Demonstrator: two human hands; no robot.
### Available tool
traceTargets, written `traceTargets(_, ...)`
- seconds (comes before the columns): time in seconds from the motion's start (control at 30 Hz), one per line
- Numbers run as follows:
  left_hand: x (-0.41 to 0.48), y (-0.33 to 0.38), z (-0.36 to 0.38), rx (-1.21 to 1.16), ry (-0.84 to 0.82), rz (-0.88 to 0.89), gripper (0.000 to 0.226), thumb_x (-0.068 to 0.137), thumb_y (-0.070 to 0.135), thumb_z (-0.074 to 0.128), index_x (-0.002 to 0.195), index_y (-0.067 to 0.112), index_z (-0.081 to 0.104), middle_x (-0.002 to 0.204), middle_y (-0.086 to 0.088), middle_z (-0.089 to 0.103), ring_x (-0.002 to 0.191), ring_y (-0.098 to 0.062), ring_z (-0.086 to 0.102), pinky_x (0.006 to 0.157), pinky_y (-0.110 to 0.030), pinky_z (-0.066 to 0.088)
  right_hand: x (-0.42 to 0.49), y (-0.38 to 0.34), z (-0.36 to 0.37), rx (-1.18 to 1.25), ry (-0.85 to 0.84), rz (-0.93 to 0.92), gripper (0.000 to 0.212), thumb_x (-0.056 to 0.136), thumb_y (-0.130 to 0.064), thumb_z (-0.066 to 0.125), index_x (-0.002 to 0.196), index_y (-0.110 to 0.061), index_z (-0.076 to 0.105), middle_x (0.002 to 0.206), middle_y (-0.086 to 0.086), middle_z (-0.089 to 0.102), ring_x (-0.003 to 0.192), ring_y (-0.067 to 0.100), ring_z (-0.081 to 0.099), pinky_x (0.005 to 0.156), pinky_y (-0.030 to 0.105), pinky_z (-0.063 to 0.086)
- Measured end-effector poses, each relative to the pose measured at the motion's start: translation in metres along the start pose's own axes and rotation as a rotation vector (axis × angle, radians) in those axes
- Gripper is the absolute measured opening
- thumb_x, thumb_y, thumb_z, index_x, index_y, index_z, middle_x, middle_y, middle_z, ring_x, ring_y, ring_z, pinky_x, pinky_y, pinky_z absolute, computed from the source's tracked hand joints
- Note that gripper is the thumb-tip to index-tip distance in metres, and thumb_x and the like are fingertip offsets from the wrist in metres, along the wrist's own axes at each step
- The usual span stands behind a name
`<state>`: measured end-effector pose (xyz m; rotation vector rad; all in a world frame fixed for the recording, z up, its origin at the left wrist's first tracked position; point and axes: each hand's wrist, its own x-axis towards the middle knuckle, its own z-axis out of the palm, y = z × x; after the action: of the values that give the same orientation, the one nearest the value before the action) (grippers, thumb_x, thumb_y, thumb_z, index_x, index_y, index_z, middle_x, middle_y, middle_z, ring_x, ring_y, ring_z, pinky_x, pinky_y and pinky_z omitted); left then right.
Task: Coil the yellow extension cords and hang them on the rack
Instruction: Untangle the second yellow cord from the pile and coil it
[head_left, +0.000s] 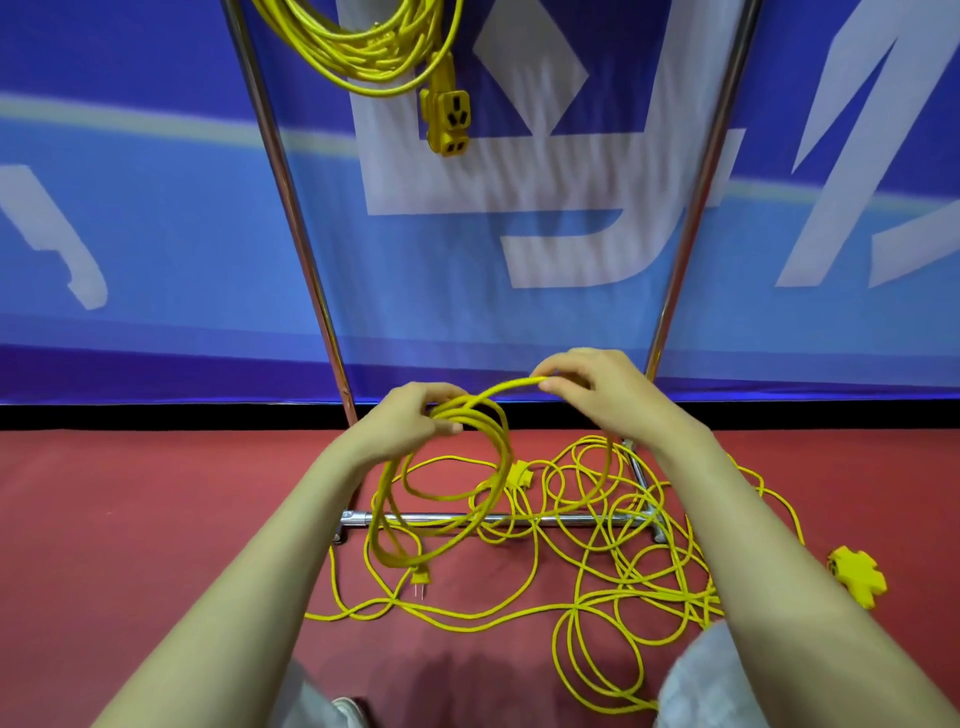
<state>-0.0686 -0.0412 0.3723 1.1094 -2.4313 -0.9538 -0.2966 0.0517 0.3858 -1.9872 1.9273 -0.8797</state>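
Left hand (415, 421) grips the coil (441, 499); right hand (597, 395) pinches its top loop, loose cord (623, 571) tangled on the floor (156, 519) below.

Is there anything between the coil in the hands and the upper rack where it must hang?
Nothing visible blocks the open space between the left post and right post above the coil. A hung coil already takes the upper left, and the loose cord lies tangled across the bottom bar.
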Motion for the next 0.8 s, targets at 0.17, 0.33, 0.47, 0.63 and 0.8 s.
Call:
traceTargets(0.17,-0.002,0.008,0.011,-0.015,-0.057,0.086,0.029,0.087,0.011,0.068,0.115,0.019,0.065,0.097,0.001,0.069,0.087,-0.008,0.058,0.080,-0.020,0.044,0.001,-0.013,0.023,-0.020,-0.100,-0.088,0.019,0.092,-0.024,0.059,0.108,-0.022,0.071,0.085,-0.006,0.051,0.082,0.006,0.049,0.077,0.021,0.038)
traceTargets(0.33,-0.001,0.008,0.009,-0.124,0.026,0.137,0.025,0.089,0.013,0.066,0.112,0.025,0.064,0.101,0.007,0.069,0.094,-0.003,0.062,0.087,-0.017,0.044,0.002,-0.019,0.030,0.260,0.001,-0.022,0.013,0.091,-0.021,0.062,0.097,-0.018,0.072,0.064,-0.015,0.059,0.058,-0.005,0.054,0.061,0.007,0.037)
traceTargets(0.47,0.002,0.014,0.013,-0.103,0.073,0.136,0.023,0.090,0.014,0.065,0.113,0.020,0.063,0.091,0.011,0.066,0.079,0.005,0.058,0.077,-0.015,0.044,0.002,-0.021,0.036,0.332,-0.003,0.044,0.011,0.092,-0.028,0.060,0.098,-0.022,0.066,0.047,-0.003,0.053,0.044,0.011,0.054,0.052,0.023,0.043)
traceTargets(0.63,0.006,0.014,0.004,-0.278,0.203,0.048,0.014,0.091,0.010,0.062,0.105,0.015,0.064,0.054,0.017,0.050,0.049,0.002,0.042,0.054,-0.016,0.034,0.003,0.000,0.041,0.122,-0.174,0.168,0.023,0.087,-0.026,0.066,0.091,-0.016,0.045,0.072,-0.002,0.055,0.063,0.015,0.049,0.062,0.031,0.040)
traceTargets(0.8,0.002,0.005,-0.008,-0.482,0.109,-0.046,0.011,0.093,0.005,0.059,0.101,0.011,0.062,0.061,0.006,0.040,0.052,-0.008,0.035,0.054,-0.023,0.031,0.001,0.012,0.035,0.190,-0.060,0.157,0.009,0.095,-0.020,0.054,0.096,-0.020,0.045,0.072,-0.004,0.058,0.062,0.010,0.058,0.064,0.026,0.044)
